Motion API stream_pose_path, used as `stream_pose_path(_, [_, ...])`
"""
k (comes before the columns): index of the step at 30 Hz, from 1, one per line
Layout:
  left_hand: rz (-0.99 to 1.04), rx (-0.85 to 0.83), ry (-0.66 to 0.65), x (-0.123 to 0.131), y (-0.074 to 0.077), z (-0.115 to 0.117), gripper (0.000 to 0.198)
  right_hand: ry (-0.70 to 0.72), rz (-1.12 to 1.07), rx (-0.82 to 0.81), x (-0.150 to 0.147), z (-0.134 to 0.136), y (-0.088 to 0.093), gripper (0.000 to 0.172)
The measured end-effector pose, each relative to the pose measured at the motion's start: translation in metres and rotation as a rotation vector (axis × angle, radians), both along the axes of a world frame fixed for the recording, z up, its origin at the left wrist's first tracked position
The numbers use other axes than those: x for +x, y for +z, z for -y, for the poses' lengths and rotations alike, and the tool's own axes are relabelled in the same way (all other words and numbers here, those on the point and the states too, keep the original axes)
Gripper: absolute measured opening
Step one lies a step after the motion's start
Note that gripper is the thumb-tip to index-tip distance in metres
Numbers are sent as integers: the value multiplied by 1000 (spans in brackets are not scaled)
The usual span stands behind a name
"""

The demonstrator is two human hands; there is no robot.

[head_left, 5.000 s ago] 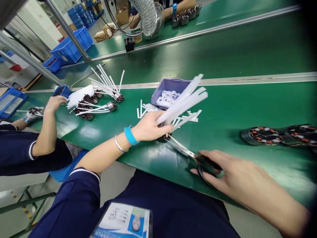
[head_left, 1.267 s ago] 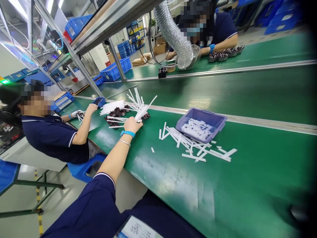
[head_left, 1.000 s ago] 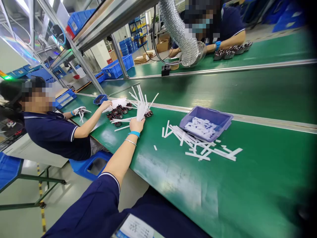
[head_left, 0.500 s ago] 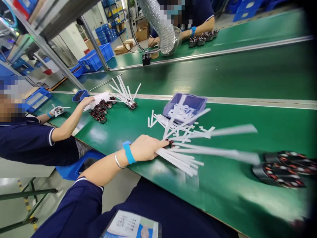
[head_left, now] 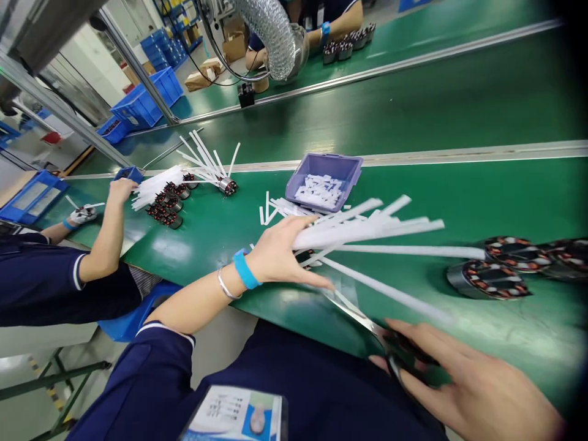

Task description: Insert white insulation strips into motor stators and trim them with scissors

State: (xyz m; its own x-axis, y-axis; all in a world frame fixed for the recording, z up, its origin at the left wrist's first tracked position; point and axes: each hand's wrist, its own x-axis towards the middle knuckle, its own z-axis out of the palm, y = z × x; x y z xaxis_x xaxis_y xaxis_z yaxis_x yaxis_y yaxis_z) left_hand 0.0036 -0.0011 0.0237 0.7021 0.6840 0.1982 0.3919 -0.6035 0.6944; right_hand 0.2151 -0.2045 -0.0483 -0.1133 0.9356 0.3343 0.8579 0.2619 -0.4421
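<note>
My left hand [head_left: 280,251] is spread wide, thumb stretched towards the scissors and fingers behind a bunch of white strips [head_left: 367,229]. Between thumb and fingers sits a small dark motor stator [head_left: 307,258], mostly hidden, with strips sticking out of it to the right. At the lower right, my right hand [head_left: 468,373] is closed round the dark handles of a pair of scissors [head_left: 374,327]. Their metal blades point up and left, parted, near my left thumb. Two long strips fan out to the right above the scissors.
A purple tray [head_left: 353,177] with short white pieces stands behind my left hand, loose strips beside it. Dark stators [head_left: 496,278] lie at the right. Leftward, a co-worker's hand [head_left: 122,190] touches white strips near more stators [head_left: 168,205]. A flexible silver duct [head_left: 271,37] hangs at the back.
My right hand has come into view with scissors. My left hand has gone from pinching the stator to spreading its fingers. Several strips have swung upward, and the view has shifted.
</note>
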Motion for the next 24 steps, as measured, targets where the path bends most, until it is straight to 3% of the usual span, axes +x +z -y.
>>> stream_pose_path(2, [-50,-78,-51,10,-4,-5,43,8,64,17,-5,-7,8,18])
stream_pose_path(4, [-41,-192,-38,13,-7,-11,21,-30,96,66,-10,-12,12,23])
stream_pose_path(9, [10,-426,-42,4,1,-22,26,-67,198,103,-11,-24,11,32])
stream_pose_path(16, [-54,-406,-82,5,9,-28,31,-26,276,72,-1,-50,6,28])
stream_pose_path(24, [-9,-425,-52,7,8,-31,32,-29,326,96,-1,-52,-5,30])
